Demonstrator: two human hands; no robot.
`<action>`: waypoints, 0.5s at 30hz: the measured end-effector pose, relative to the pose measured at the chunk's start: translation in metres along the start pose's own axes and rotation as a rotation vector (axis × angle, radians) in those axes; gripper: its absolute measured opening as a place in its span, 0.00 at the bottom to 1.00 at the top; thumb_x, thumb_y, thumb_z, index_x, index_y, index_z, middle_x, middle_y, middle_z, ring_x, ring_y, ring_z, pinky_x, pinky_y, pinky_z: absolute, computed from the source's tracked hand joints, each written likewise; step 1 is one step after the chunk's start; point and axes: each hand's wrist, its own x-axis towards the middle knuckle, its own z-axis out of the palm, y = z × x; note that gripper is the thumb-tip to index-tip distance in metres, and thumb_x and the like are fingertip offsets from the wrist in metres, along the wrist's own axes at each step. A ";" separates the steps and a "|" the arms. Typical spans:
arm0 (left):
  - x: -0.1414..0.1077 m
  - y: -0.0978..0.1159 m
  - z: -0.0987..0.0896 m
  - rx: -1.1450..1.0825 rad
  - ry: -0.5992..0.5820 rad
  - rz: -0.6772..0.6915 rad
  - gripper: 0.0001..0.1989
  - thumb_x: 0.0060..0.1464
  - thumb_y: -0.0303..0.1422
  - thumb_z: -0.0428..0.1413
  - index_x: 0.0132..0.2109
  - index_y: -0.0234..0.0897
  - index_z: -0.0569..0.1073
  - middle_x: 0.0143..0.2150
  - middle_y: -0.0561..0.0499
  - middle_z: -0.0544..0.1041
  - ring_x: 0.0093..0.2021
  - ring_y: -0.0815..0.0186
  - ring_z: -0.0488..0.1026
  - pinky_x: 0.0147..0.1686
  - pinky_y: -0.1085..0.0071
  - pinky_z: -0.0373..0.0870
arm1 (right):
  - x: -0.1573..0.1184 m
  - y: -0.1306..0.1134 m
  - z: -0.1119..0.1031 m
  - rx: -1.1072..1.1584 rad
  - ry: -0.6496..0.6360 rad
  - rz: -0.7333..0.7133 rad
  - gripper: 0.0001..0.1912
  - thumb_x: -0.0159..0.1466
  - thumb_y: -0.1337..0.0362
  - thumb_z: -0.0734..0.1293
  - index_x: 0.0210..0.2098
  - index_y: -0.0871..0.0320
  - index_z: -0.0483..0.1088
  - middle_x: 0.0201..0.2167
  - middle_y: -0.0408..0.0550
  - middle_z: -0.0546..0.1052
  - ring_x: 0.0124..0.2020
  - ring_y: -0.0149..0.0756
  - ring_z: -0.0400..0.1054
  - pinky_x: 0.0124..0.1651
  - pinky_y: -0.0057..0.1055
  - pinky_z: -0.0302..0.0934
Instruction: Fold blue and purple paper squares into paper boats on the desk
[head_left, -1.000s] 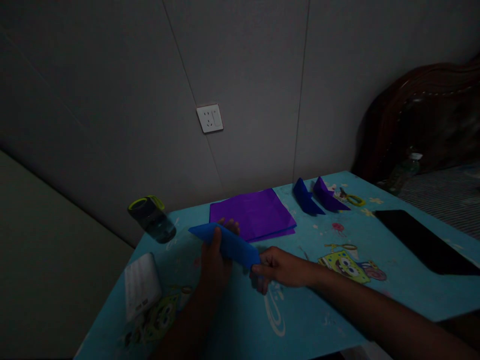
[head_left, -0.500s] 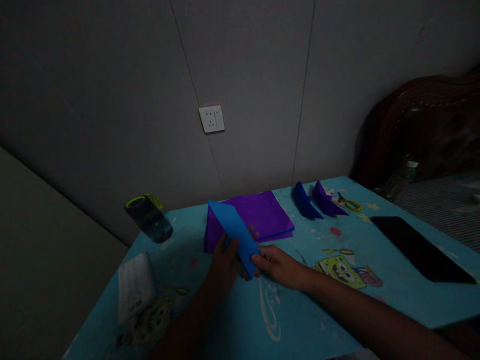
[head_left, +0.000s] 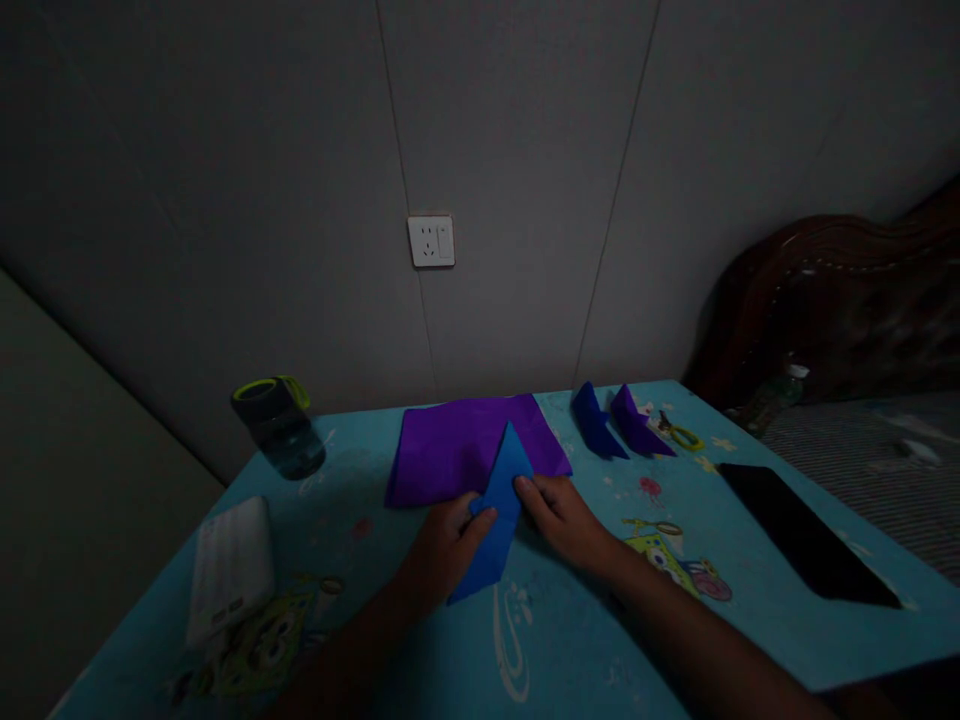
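Note:
A folded sheet of blue paper [head_left: 501, 515] is held up over the table, its pointed end tilted up and away from me. My left hand [head_left: 450, 535] grips its left edge, thumb on top. My right hand [head_left: 559, 515] pinches the right edge near the pointed end, with the thumb on the near face and the other fingers partly hidden. Behind the blue paper lie purple paper sheets [head_left: 442, 450] on the table. Two folded paper boats, one dark blue [head_left: 596, 425] and one purple [head_left: 636, 425], stand farther back on the right.
Yellow-handled scissors [head_left: 682, 435] lie beside the boats. A flat black object [head_left: 806, 540] rests at the right. On the left are a dark water bottle [head_left: 281, 430] and a white power bank-like block [head_left: 232, 570]. The patterned tablecloth [head_left: 360, 490] reaches the wall with a socket [head_left: 432, 241].
The blue paper has been turned: its far end, which leaned left, now points up and slightly right. My right hand has shifted up along its edge. The view has shifted slightly.

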 end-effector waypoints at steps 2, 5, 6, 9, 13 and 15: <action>0.000 0.001 -0.001 -0.022 -0.036 -0.032 0.16 0.52 0.46 0.60 0.31 0.37 0.74 0.24 0.52 0.75 0.23 0.65 0.73 0.22 0.73 0.67 | -0.003 0.001 0.004 0.064 0.003 0.016 0.29 0.70 0.43 0.51 0.20 0.55 0.58 0.16 0.38 0.59 0.19 0.28 0.53 0.24 0.28 0.50; -0.002 0.004 -0.003 -0.143 -0.115 -0.104 0.18 0.53 0.48 0.59 0.39 0.36 0.73 0.29 0.49 0.78 0.24 0.63 0.76 0.24 0.71 0.70 | -0.005 0.000 0.007 0.146 0.025 0.032 0.30 0.70 0.43 0.50 0.21 0.55 0.60 0.16 0.39 0.62 0.19 0.28 0.55 0.24 0.27 0.51; -0.003 0.005 -0.003 -0.194 -0.164 -0.128 0.19 0.54 0.48 0.58 0.42 0.35 0.73 0.31 0.48 0.78 0.24 0.63 0.77 0.25 0.70 0.71 | -0.005 0.000 0.007 0.164 0.041 0.038 0.30 0.70 0.43 0.51 0.21 0.56 0.61 0.16 0.39 0.63 0.19 0.28 0.56 0.25 0.27 0.53; -0.004 0.003 -0.004 -0.282 -0.339 -0.179 0.22 0.56 0.45 0.58 0.50 0.34 0.69 0.36 0.44 0.79 0.23 0.65 0.76 0.21 0.73 0.70 | 0.000 -0.004 0.003 0.227 0.123 0.075 0.30 0.67 0.40 0.55 0.21 0.56 0.63 0.18 0.41 0.66 0.21 0.30 0.59 0.27 0.28 0.56; -0.002 -0.006 -0.002 -0.188 -0.328 -0.108 0.17 0.57 0.43 0.57 0.44 0.33 0.70 0.33 0.47 0.78 0.22 0.70 0.72 0.17 0.77 0.63 | 0.008 -0.007 0.001 0.445 0.138 0.120 0.26 0.63 0.40 0.62 0.25 0.56 0.67 0.21 0.42 0.70 0.25 0.33 0.64 0.32 0.30 0.62; -0.001 -0.010 0.000 -0.127 -0.292 -0.084 0.15 0.56 0.42 0.58 0.40 0.33 0.71 0.31 0.49 0.76 0.21 0.72 0.70 0.18 0.78 0.63 | 0.009 -0.005 0.002 0.570 0.120 0.152 0.25 0.62 0.39 0.63 0.26 0.56 0.67 0.21 0.42 0.72 0.25 0.35 0.66 0.33 0.32 0.64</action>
